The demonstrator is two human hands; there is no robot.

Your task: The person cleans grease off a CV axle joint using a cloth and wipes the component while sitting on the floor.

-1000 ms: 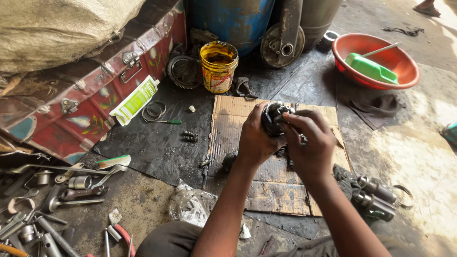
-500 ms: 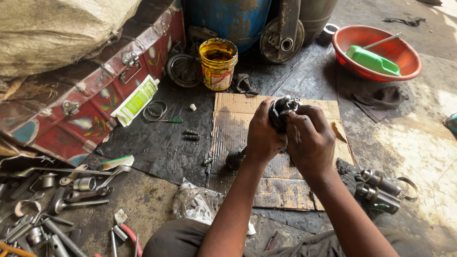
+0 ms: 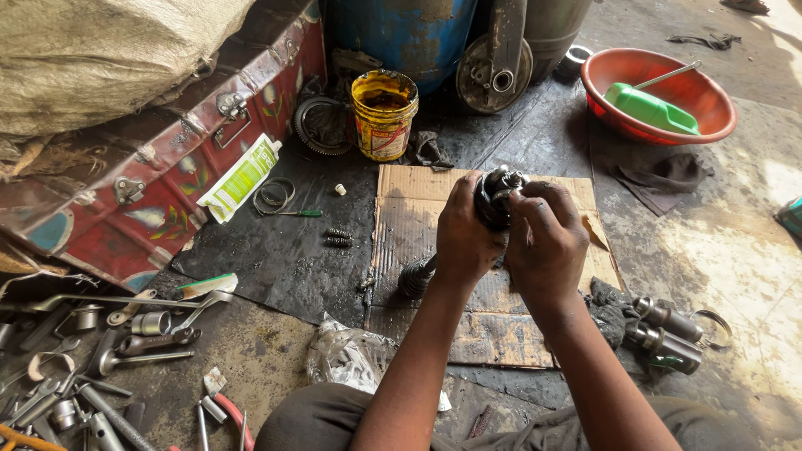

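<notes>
A: Object in hand: dark, greasy metal joint (image 3: 494, 197), rounded, with a shiny metal end at top. A ribbed black rubber boot on a shaft (image 3: 415, 276) runs down and left from under it. Held above the cardboard sheet (image 3: 418, 219), not resting on it.

B: Hands?

A: Left hand (image 3: 464, 232) wraps the joint from the left, fingers curled and clamped on its body. Right hand (image 3: 545, 235) covers it from the right, fingers closed around its upper part, thumb near the shiny end. The two hands touch each other across the joint.

B: Surroundings?

A: Behind the cardboard: yellow paint can (image 3: 383, 113), stained, next to a blue drum (image 3: 405, 33). Upper right: red basin (image 3: 616, 73) holding a green scoop (image 3: 652, 108). Left of the cardboard, on the black mat (image 3: 276, 259): white-and-green tube (image 3: 242, 178), wire rings (image 3: 273, 195), small green screwdriver (image 3: 299, 213), two short springs (image 3: 337, 237). Far left: painted metal trunk (image 3: 150, 179). Lower left: scattered wrenches and sockets (image 3: 125, 334). Right of the forearm: metal cylinders (image 3: 664, 330) beside a dark rag (image 3: 611, 311).
</notes>
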